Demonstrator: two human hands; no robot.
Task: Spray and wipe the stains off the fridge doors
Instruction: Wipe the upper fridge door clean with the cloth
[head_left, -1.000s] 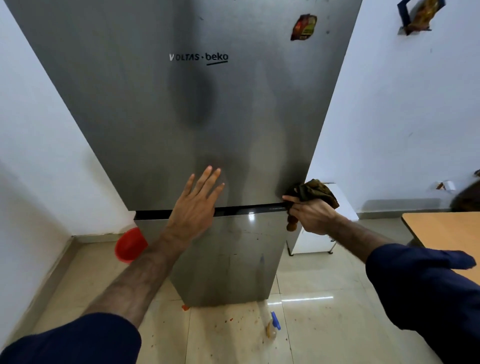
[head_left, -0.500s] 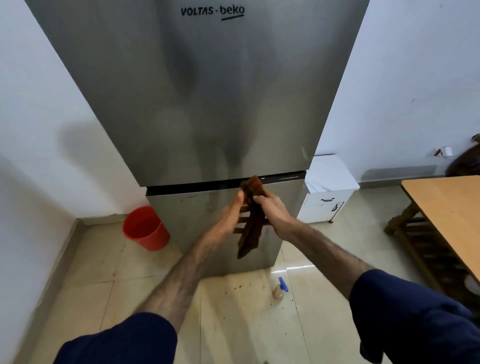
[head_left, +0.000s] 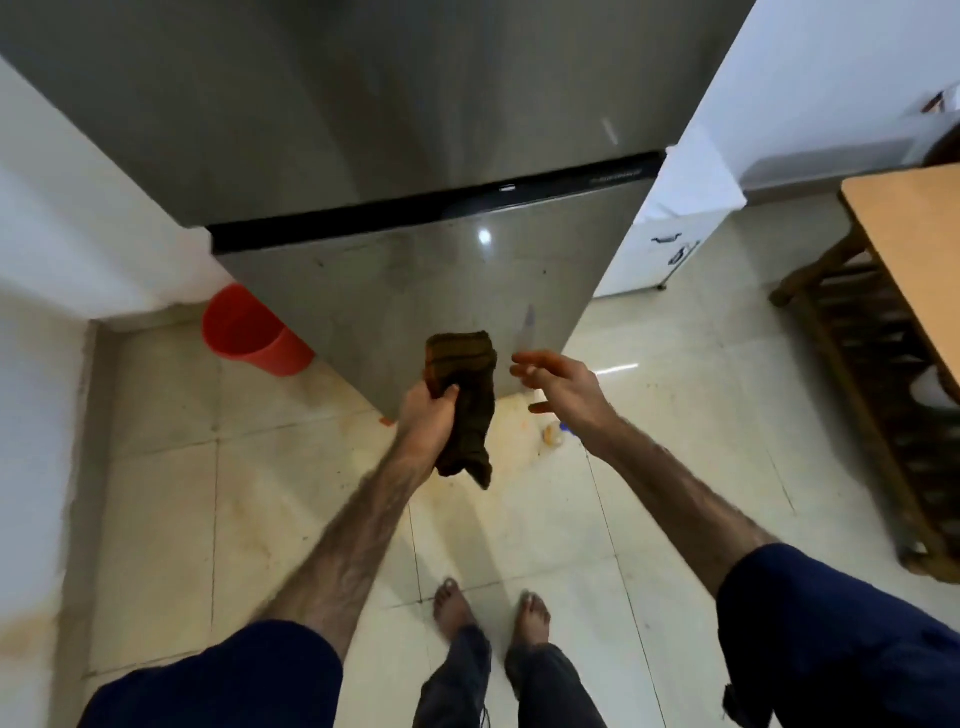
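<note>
We hold the brown cloth (head_left: 462, 400) bunched in our left hand (head_left: 426, 421), fingers wrapped tight around its upper part, so that its top stands above the fist and its long tail hangs straight down. It sits in front of the lower fridge door (head_left: 415, 291), close to that door's bottom edge; whether it touches the steel we cannot tell. Our right hand (head_left: 558, 387) is empty, fingers spread and slightly curled, just to the right of the cloth and apart from it, near the lower door's bottom right corner.

The spray bottle (head_left: 553, 432) lies on the tiled floor (head_left: 260, 493) just past the fridge's front right corner, mostly hidden behind our right wrist; only a pale body and a bit of blue show, so its long axis is hard to read. It lies below and slightly beyond our right hand, which is clearly the nearer one, and the free one.

Smudges and specks show on the lower door below the black seam (head_left: 431, 210), while the upper door (head_left: 363, 93) looks fairly even. We judge the lower door is the next patch to work, so our right hand would reach down for the bottle while our left keeps the cloth ready. An orange bucket (head_left: 249, 332) stands at the fridge's left side, well clear.
</note>
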